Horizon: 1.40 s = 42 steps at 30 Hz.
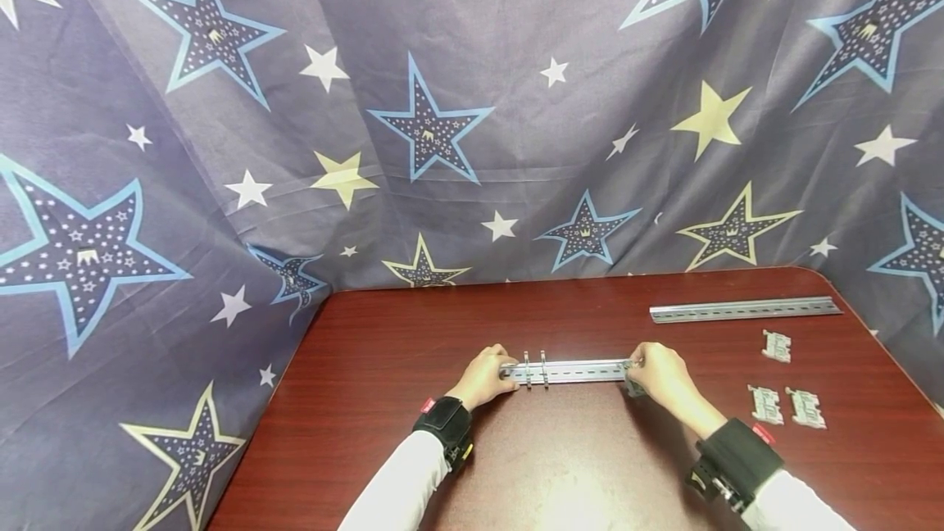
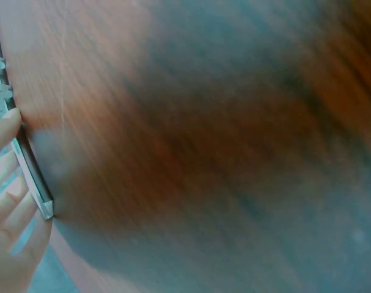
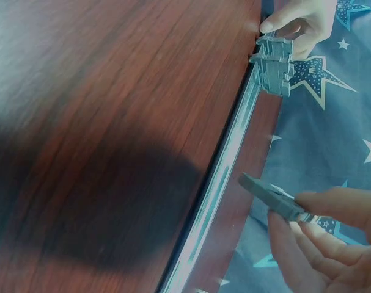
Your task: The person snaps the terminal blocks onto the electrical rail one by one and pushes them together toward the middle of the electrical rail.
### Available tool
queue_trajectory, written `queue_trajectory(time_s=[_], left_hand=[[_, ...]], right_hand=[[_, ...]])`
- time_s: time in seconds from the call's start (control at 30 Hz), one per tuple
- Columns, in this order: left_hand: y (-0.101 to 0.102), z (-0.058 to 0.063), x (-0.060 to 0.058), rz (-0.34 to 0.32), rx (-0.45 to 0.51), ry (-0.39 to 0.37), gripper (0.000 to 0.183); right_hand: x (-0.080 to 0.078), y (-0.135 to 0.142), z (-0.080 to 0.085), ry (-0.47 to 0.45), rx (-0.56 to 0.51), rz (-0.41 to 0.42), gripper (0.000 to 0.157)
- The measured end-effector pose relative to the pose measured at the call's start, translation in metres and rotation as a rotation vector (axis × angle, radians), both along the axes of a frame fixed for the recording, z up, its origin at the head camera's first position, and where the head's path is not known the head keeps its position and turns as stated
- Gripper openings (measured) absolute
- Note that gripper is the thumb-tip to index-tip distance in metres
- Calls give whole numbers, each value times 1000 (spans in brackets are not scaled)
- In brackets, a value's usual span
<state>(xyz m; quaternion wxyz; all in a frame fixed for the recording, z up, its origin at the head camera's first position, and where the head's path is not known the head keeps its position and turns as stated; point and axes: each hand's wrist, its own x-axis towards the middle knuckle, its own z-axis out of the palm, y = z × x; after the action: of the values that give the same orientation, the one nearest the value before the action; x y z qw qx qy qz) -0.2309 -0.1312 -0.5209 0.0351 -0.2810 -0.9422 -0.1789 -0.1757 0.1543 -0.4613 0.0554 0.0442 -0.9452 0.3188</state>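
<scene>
A slotted metal DIN rail (image 1: 583, 371) lies across the table in front of me. My left hand (image 1: 483, 377) grips its left end, the thumb (image 2: 7, 129) on the near edge and the fingers across the far side. Two grey terminal blocks (image 3: 274, 70) stand side by side on the rail, just right of that hand. My right hand (image 1: 661, 377) pinches another grey terminal block (image 3: 272, 196) between thumb and fingers. In the right wrist view this block is beside the rail, tilted; in the head view it overlaps the rail's right end.
A second slotted rail (image 1: 745, 310) lies at the back right of the red-brown table (image 1: 398, 318). Three loose terminal blocks (image 1: 777, 346) lie on the right side. Behind the table hangs a star-patterned cloth (image 1: 457, 211).
</scene>
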Motion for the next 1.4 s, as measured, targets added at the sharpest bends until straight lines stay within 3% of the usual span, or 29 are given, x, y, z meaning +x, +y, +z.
queue_trajectory(time_s=[0.77, 1.4], left_hand=[[0, 0, 0, 7, -4, -3, 32], [0, 1, 1, 8, -5, 9, 32]], right_hand=[[-20, -50, -10, -1, -54, -10, 5], [-29, -73, -20, -9, -57, -12, 6]])
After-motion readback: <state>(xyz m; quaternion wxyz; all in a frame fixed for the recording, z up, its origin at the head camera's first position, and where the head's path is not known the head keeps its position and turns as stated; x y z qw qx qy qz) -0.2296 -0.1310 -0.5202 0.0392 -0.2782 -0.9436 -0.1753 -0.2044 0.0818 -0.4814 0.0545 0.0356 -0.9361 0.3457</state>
